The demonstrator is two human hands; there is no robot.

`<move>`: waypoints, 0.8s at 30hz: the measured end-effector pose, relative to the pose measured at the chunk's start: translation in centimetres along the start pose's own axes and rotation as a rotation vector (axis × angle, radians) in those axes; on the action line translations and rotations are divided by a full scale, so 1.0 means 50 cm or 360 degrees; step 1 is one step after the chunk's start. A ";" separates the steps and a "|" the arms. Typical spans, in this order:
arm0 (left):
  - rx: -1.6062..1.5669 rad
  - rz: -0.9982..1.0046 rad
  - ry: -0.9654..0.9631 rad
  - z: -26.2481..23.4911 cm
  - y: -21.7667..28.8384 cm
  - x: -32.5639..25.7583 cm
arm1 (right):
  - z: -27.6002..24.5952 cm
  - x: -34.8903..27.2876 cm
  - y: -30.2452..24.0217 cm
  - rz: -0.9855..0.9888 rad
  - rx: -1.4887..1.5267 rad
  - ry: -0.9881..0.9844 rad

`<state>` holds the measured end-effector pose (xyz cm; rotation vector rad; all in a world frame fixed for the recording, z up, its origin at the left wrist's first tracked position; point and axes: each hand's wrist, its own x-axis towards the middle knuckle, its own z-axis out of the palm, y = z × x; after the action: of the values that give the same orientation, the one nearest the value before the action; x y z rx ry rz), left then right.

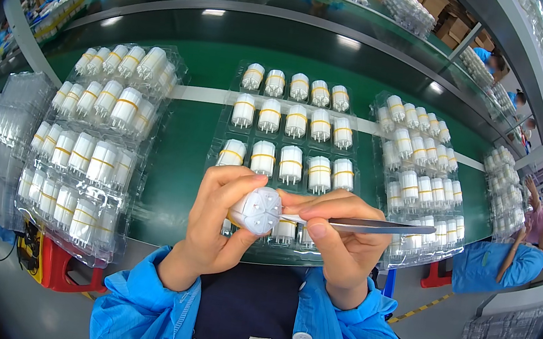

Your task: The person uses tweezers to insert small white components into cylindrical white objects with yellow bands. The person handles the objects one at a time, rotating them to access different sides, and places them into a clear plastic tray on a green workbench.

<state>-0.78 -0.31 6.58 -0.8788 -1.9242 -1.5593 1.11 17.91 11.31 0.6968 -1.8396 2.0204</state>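
My left hand [214, 220] is closed round a white cylindrical part [259, 211], its end face turned up, with small holes and ribs on it. In my right hand [344, 243] is a pair of metal tweezers [376, 227], pinched between thumb and fingers. The tweezers' narrow end points left toward the white part; whether it touches is hidden by my fingers. Beyond both hands lies a clear plastic tray [221, 123] of white cylinders, each with a yellow band and metal pins. My hands cover some of its near row.
Stacked filled trays stand at left [120, 219] and right [420, 259] on the green bench [184, 132]. Empty clear trays [15, 131] are piled at the far left. A metal rail [290, 19] crosses behind. Co-workers in blue sit on both sides; a red stool [72, 270] is lower left.
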 end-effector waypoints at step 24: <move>0.0321 0.0218 -0.0030 -0.001 -0.008 0.000 | 0.008 0.010 -0.008 -0.0085 -0.0475 -0.0083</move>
<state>-1.08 -0.39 6.36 -0.9192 -1.9504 -1.2582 0.95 17.50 11.93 0.7078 -2.0694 1.6596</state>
